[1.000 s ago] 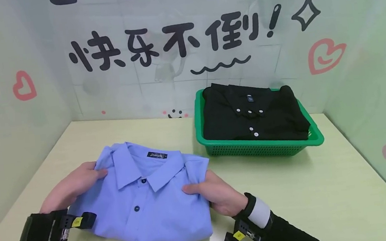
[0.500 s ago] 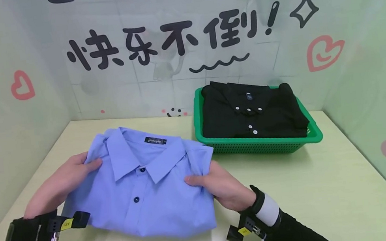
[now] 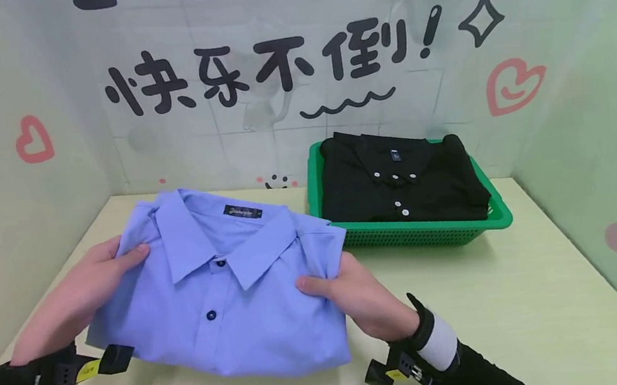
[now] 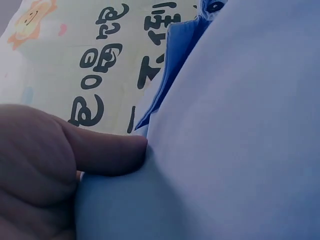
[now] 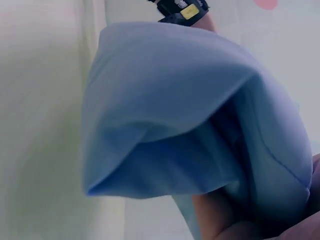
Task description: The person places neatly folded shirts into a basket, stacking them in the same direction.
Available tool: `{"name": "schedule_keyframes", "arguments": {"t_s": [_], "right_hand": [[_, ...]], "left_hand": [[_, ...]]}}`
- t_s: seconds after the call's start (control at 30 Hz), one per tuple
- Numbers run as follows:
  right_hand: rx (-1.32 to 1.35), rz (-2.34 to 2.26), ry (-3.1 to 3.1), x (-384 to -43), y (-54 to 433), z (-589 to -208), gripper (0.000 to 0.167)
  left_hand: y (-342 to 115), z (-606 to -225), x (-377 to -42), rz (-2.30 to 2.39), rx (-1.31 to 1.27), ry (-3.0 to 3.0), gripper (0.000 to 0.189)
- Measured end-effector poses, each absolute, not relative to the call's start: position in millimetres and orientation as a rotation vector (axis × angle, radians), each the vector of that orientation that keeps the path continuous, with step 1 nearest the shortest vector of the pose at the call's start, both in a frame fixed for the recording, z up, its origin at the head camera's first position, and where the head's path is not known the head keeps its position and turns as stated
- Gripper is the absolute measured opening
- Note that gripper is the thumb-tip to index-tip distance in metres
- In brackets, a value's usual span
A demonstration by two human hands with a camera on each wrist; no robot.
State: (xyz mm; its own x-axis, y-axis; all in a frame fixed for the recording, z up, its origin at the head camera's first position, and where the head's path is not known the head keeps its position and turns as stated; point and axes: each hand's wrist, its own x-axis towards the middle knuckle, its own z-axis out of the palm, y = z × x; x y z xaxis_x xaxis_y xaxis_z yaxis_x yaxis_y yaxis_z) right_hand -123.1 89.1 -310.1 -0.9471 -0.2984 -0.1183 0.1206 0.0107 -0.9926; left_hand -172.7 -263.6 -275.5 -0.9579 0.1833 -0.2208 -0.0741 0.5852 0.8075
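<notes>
A folded light-blue shirt [image 3: 266, 324], its collar and dark buttons facing up, is held above the table between both hands. My left hand [image 3: 86, 278] grips its left side near the shoulder, thumb on top. On the opposite side my right hand [image 3: 363, 297] pinches the edge, the thumb across the front and the other fingers underneath. From the left wrist, the thumb [image 4: 107, 152] presses on the blue cloth [image 4: 235, 130]. In the right wrist view the folded layers of the shirt [image 5: 165, 85] hang open at the side, and some fingers [image 5: 212, 215] show beneath them.
A green plastic basket [image 3: 410, 234] stands at the back right of the table [image 3: 488, 318], with a folded black shirt [image 3: 360, 193] lying in it. Printed wall sheets [image 3: 258, 154] enclose the back and both sides.
Both hands have raised the blue shirt off the table and toward the camera. The left hand has moved left and up, the right hand slightly right. The basket stays in place.
</notes>
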Motion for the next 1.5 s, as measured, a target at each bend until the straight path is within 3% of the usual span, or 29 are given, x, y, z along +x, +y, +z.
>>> {"name": "schedule_keyframes", "arguments": {"t_s": [0.5,1.0,1.5], "right_hand": [[-0.179,-2.018,2.139,-124,96,-302,0.045],[-0.076,-2.025,2.223,-143,136,-274,0.055],[-0.013,-1.984,2.387,-167,178,-280,0.064]], "left_hand": [[-252,-272,-170,1.527,0.137,2.538,0.065],[-226,-271,-169,1.782,0.179,2.410,0.069],[-181,-273,-173,1.938,0.204,2.396,0.062]]}}
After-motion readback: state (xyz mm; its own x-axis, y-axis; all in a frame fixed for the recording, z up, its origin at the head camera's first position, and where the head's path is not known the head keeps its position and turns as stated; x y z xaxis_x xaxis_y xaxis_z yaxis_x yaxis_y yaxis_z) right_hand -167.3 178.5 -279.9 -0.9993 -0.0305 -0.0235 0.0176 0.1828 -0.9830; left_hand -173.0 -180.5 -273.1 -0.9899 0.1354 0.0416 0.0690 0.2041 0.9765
